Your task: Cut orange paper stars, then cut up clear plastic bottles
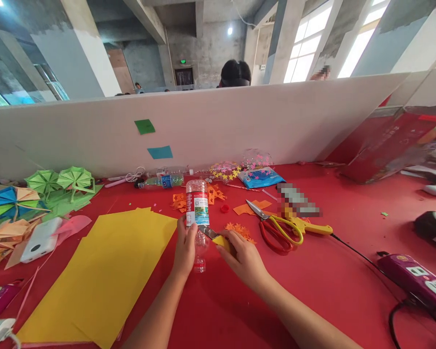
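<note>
A clear plastic bottle with a red, white and green label (199, 213) is at the centre of the frame, its long axis running nearly up and down the picture, with the wide end at the top and what looks like the narrower neck end toward the lower edge. The left hand (184, 245) is clamped around its left side, just under the label. From the right, the right hand (240, 249) grips a knife with a metal blade and yellow handle (209, 232); the blade points toward the upper left, lying across the bottle's axis at the label's lower edge, though whether it touches the plastic is hard to tell. The left hand is thus nearer the bottle, while the right hand is apart from it. Beyond them on the red tabletop (225, 310), stacked yellow paper sheets (105, 271) fill the lower left, and scissors with yellow and red handles (281, 230) lie right of centre.
</note>
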`<state>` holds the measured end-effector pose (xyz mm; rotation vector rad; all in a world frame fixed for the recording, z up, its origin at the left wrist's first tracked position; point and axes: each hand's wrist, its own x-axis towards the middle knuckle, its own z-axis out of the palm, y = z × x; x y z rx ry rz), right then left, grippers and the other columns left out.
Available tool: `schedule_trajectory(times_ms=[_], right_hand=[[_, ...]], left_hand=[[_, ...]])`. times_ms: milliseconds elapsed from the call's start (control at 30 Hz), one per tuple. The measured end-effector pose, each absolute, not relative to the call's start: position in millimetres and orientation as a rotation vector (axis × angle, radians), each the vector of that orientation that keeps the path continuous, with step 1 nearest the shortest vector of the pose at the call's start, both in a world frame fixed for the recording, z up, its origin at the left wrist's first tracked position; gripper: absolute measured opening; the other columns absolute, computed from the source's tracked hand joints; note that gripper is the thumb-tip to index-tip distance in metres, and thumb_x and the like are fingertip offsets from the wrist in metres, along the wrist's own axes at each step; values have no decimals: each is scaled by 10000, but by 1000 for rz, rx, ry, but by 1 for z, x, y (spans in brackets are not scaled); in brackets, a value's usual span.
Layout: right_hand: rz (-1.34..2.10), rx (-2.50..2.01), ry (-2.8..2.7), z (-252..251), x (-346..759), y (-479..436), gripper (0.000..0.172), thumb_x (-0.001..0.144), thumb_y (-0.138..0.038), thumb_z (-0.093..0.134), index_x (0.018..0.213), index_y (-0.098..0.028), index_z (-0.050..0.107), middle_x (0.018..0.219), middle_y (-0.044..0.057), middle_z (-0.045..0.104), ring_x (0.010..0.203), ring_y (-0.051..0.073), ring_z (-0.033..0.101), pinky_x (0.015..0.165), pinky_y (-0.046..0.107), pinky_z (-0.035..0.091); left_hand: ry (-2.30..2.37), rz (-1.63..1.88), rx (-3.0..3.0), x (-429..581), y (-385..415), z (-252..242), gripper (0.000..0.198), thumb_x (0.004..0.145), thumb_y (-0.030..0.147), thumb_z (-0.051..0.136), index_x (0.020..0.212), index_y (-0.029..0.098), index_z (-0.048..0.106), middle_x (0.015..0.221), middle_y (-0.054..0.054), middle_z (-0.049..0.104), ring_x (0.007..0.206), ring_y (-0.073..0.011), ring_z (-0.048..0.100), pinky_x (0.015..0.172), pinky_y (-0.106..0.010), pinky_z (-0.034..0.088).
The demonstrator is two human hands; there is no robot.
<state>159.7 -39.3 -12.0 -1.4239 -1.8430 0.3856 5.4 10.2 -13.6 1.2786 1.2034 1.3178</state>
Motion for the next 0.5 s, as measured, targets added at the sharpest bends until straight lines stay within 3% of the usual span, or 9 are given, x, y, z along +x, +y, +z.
schedule_trajectory(times_ms=[200, 333, 500], right_hand=[[289, -1415, -1850, -16, 158, -40, 234, 913, -262, 444, 1110, -179, 539, 977, 84, 673, 799, 214, 643, 663, 281, 466], [205, -1458, -1813, -14, 159, -38, 231, 916, -290, 451, 1087, -181, 560, 949, 82, 675, 773, 214, 650, 632, 277, 470], [137, -1470, -1827, -14, 162, -33, 257, 917, -308, 441, 1096, -177, 571, 942, 95, 664, 756, 214, 646, 624, 282, 476]], left_hand=[[1269, 1389, 1280, 12, 6, -11, 352, 865, 456, 430, 1117, 211, 436, 1117, -94, 571, 990, -217, 574, 832, -331, 459], [1229, 1322, 1139, 10, 9, -9, 372, 850, 528, 425, 1042, 214, 479, 975, -50, 597, 875, -200, 593, 736, -303, 478], [1147, 1304, 1104, 10, 10, -10, 412, 831, 553, 458, 1056, 210, 487, 963, -47, 606, 854, -194, 607, 717, -293, 480]])
